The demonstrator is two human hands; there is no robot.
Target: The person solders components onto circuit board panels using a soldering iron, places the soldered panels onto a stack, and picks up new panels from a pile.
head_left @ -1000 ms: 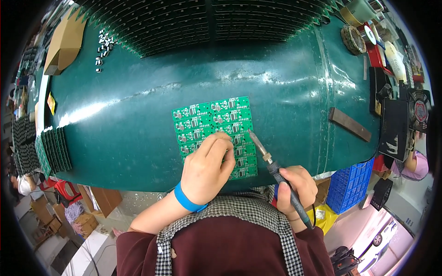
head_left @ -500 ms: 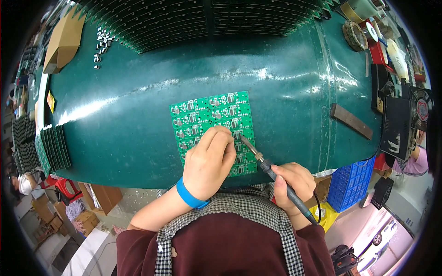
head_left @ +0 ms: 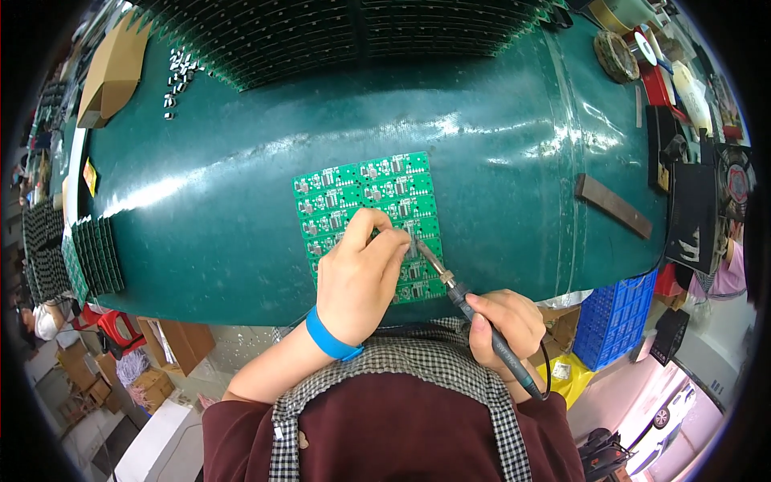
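Note:
A green panel of circuit boards (head_left: pixel 397 189) lies flat on the table before me, dotted with small chips and parts. Over its lower left part rests my left hand (head_left: pixel 357 273), a blue band on its wrist. Its thumb and fingers are pinched together near the board, and whatever sits between them is too small or hidden to make out. My right hand (head_left: pixel 507 325) is closed around the handle of a soldering iron (head_left: pixel 462 297). The iron slants up and left, its metal tip at the panel beside my left fingertips.
Tall stacks of board panels (head_left: pixel 321 48) stand along the far edge. Small metal parts (head_left: pixel 178 76) are scattered beside a cardboard box (head_left: pixel 116 68) at far left. A dark flat bar (head_left: pixel 614 206) lies to the right, near a black fan unit (head_left: pixel 697 213). Another board stack (head_left: pixel 98 255) stands left.
The circuit board panel has shifted slightly up and left. My left fingers have spread a little at the knuckles, and the soldering iron has moved slightly left with my right hand.

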